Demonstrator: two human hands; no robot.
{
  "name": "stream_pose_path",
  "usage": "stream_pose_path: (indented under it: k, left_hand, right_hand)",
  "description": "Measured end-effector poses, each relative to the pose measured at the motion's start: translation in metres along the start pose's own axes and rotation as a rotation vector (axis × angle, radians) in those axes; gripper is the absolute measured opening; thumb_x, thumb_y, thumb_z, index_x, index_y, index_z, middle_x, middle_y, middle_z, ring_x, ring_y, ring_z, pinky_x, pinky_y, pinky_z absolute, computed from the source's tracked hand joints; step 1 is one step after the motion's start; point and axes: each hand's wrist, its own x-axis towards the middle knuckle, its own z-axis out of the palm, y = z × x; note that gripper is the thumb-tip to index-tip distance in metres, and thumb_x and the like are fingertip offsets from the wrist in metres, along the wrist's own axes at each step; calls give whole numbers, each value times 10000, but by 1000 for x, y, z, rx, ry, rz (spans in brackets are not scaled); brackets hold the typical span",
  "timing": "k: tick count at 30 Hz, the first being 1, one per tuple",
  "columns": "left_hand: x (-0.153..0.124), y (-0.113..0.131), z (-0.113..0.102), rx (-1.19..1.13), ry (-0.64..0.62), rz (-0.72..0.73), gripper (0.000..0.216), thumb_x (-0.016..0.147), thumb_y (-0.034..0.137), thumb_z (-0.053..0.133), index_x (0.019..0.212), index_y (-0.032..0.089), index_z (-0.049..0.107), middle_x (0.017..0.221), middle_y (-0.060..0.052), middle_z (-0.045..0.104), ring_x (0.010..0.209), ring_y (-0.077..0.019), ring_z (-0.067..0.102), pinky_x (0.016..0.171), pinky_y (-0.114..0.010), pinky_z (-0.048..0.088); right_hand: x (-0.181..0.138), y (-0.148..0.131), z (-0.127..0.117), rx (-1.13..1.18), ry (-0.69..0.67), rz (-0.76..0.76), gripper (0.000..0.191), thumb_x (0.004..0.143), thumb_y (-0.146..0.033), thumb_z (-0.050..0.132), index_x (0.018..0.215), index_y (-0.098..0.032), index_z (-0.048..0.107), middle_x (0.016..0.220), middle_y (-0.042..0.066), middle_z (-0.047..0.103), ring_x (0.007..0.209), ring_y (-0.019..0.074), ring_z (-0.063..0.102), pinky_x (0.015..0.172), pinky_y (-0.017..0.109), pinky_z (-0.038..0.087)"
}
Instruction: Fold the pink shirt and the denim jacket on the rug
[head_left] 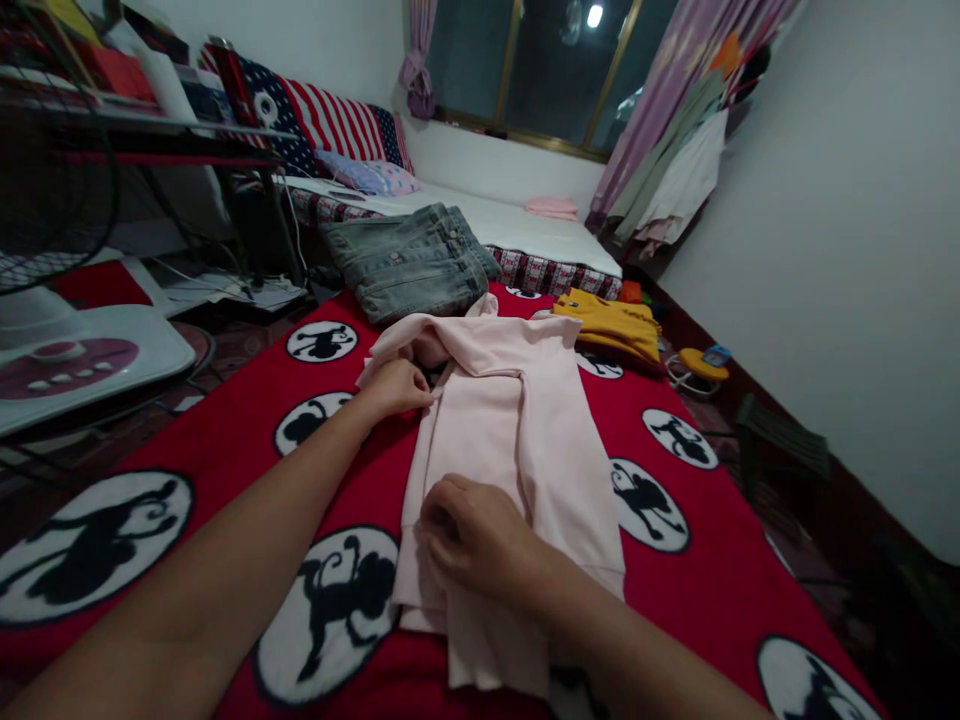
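Note:
A pale pink sweatshirt [562, 450] lies partly folded, with one sleeve laid down along its body and its cuff end toward me. At its left edge, near the shoulder, my left hand [401, 388] is closed, thumb and finger pinching the cloth. My right hand [472, 530] is over the lower part of the sweatshirt, by the sleeve, with its fingers curled together. Whether cloth is between those fingertips is hidden. Under the sweatshirt spreads a red blanket [247, 440] with black monkey figures in white circles.
Folded denim [409, 262] lies beyond the sweatshirt, and a folded yellow garment [611, 325] is at the far right. A cluttered desk [150, 150] and a white plastic seat [97, 360] stand left. Behind are a bed [480, 215] and hanging clothes [686, 175]; a stool [701, 365] is right.

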Motion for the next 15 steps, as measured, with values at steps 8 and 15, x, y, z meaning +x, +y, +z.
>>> stream_pose_path:
  k: [8,15]
  left_hand:
    - [-16,34,4,171,303,176,176,731,216,597,776,203,766,901,-96,726,863,-270,651,757,-337,482]
    - [-37,72,48,-205,-25,770,233,796,142,565,921,219,747,1099,-65,689,1003,-197,644,918,-298,493]
  right_hand:
    - [-57,19,-60,204,396,-10,62,871,-183,573,914,-194,617,822,21,634,749,132,592,699,252,451]
    - [-128,49,-65,39,78,176,392,704,-188,736,1075,-215,614,1067,74,623,957,205,595,811,306,492]
